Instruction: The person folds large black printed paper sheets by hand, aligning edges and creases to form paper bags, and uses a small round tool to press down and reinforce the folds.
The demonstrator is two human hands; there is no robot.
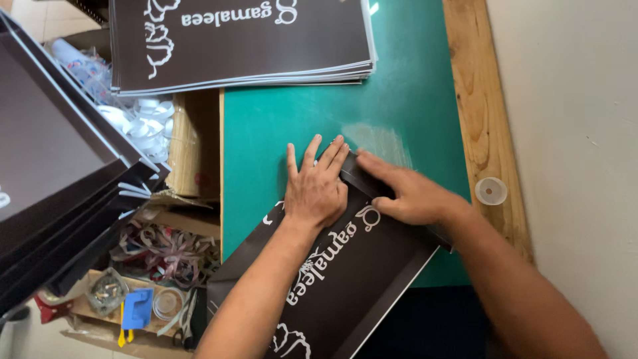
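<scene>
**Both hands flatten a fold in a dark sheet**

At far left a leaning pile of sheets (53, 166), with clutter (caps, ribbons, a blue tool (137, 308)) below; on the green mat (412, 86) lies the sheet (345, 279), slanted; the left hand (316, 189) is spread flat, pinning it down; the right hand (409, 193) presses its fingers together along the folded edge, apparently to crease it; a stack (239, 40) waits above; a clear cap (491, 191) sits on the wooden strip (475, 80).

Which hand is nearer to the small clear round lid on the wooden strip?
The right hand: it lies just left of the clear lid. The left hand rests farther left on the dark printed sheet.
</scene>
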